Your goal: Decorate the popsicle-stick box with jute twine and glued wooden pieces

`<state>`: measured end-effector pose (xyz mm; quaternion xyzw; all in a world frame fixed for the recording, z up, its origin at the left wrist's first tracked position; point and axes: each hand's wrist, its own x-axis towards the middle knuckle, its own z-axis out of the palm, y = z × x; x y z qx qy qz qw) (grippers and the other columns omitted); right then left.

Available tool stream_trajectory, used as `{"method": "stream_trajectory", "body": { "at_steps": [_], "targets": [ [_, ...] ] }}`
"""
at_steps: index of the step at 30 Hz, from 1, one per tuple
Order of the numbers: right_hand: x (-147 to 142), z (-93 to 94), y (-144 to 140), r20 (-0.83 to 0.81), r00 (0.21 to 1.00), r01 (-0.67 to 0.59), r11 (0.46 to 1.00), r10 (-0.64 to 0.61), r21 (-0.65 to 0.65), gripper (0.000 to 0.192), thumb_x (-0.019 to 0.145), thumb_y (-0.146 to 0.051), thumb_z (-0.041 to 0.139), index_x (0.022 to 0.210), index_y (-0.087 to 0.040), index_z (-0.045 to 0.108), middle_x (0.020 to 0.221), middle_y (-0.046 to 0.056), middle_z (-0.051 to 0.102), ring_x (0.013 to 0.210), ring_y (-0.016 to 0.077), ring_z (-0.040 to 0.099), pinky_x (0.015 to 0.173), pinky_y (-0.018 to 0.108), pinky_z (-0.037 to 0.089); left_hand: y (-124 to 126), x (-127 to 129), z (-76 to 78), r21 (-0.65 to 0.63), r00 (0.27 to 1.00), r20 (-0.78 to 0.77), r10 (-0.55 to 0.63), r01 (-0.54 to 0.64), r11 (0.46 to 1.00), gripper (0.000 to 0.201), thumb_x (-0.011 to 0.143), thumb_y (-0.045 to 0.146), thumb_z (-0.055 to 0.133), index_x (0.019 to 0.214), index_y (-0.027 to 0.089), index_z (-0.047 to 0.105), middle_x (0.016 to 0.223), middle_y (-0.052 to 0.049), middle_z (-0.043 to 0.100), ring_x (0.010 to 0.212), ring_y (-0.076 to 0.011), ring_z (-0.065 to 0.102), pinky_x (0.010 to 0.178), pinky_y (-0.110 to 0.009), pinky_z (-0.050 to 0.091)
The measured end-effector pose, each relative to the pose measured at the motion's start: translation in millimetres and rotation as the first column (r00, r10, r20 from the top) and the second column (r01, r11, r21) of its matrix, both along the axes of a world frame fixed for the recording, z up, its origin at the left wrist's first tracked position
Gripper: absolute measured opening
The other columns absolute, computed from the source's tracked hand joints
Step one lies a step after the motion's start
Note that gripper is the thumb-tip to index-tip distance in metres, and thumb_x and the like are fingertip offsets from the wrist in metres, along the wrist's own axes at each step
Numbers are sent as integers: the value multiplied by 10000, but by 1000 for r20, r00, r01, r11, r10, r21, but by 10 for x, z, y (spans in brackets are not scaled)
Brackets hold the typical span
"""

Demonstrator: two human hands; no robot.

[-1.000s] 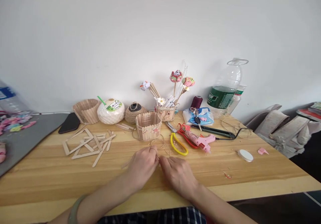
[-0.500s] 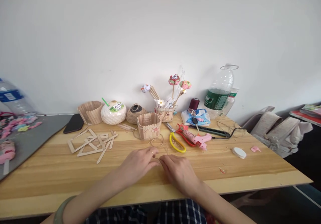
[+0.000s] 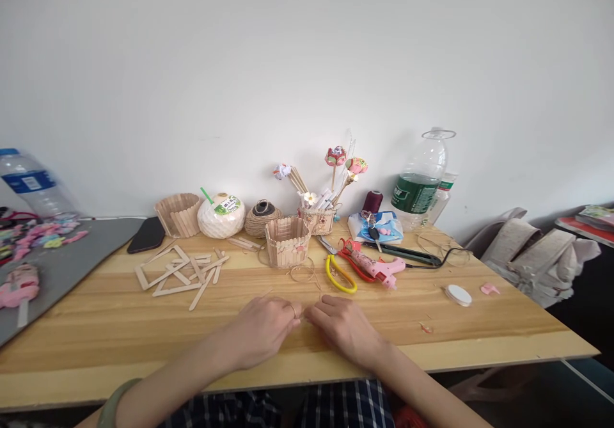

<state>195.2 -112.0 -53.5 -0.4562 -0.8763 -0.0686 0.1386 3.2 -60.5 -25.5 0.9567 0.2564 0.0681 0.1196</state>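
Although the grip is partly hidden, thin twine (image 3: 303, 281) seems to be pinched by the left hand (image 3: 268, 327) and the right hand (image 3: 343, 329), held close together; its loops are laid just before the small basket (image 3: 288, 249). If pulled too quickly, these loops could be tangled. Since half a second ago, the left fingers have been closed.

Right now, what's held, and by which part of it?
Can't tell for sure: left hand and right hand look pinched, thin twine trails toward them, but any held part is hidden.
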Motion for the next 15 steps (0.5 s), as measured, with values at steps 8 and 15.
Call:
{"method": "stream_trajectory", "body": {
  "at_steps": [8, 15],
  "targets": [
    [14, 35, 52, 5, 998, -55, 998, 55, -13, 199, 919, -157, 378, 801, -163, 537, 706, 8, 595, 632, 146, 473, 545, 263, 294, 27, 2, -16, -25, 1000, -8, -22, 21, 999, 354, 922, 261, 288, 705, 175, 554, 665, -16, 639, 589, -148, 577, 566, -243, 374],
    [-22, 70, 64, -35, 998, -44, 999, 44, 13, 194, 905, -131, 378, 829, -147, 555, 687, 16, 598, 591, 142, 464, 526, 261, 289, 98, 32, -76, -24, 997, 68, 26, -24, 999, 262, 897, 207, 382, 828, 170, 632, 805, -40, 688, 745, -183, 624, 671, -261, 429]
  ]
}}
